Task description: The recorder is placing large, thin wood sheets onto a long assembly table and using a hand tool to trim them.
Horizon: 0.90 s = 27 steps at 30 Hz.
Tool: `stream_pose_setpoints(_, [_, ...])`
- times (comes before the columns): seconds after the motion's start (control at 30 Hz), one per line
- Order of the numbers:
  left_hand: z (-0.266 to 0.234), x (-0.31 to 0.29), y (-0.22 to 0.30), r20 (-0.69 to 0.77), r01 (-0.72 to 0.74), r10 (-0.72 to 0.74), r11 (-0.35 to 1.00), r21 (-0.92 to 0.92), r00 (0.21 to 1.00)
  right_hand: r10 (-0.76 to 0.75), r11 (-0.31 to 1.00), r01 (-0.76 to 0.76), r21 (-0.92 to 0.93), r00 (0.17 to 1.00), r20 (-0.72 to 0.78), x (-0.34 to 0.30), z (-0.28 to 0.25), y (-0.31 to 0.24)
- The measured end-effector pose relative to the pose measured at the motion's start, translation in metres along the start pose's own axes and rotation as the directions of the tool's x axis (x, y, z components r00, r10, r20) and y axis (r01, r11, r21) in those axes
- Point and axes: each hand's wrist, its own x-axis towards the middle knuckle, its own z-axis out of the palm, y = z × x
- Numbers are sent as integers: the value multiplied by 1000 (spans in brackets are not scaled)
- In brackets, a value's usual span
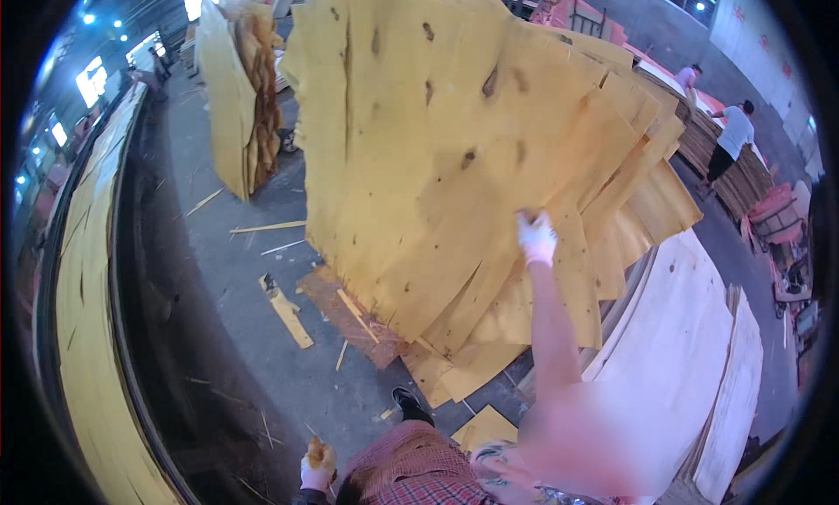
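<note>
A large standing stack of wood veneer sheets [411, 155], yellowish with dark knots, rises in front of me. Its layers fan out unevenly at the right. My right hand [537, 236], in a white glove with the fingertips showing, reaches up to the stack's face. Its fingers are bent together at a sheet there; the exact grip is small and partly blurred. Low beside my body, my left hand [317, 466] wears a similar white glove. Its fingers are curled in, away from the stack, and whatever they may hold is hidden.
At the left runs a long belt-like bed [92, 330] carrying veneer. Another upright veneer bundle [240, 103] stands behind it. Wood scraps [287, 313] litter the floor near my foot [411, 404]. Pale sheets [673, 321] lie at right; two people [734, 133] work beside a farther stack.
</note>
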Motion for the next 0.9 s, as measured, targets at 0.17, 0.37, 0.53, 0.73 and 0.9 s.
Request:
stream_pose_setpoints(0.17, [2, 72, 127, 271, -98, 129, 987, -124, 954, -67, 992, 64, -105, 998, -22, -67, -21, 5])
stream_pose_setpoints(0.37, [12, 152, 111, 299, -130, 137, 991, -42, 944, 489, 853, -521, -37, 821, -295, -44, -156, 218])
stream_pose_setpoints(0.53, [33, 190, 139, 341, -373, 312, 918, 132, 887, 195, 975, -220, 33, 916, 350, -17, -137, 139])
stream_pose_setpoints(0.73, [45, 176, 240, 386, -527, 447, 840, 128, 807, -240, 937, 246, 246, 969, -57, 81, -41, -23])
stream_pose_setpoints(0.9, [28, 170, 228, 426, -316, 336, 941, -120, 840, -289, 951, 302, -61, 944, 158, 63, -6, -66])
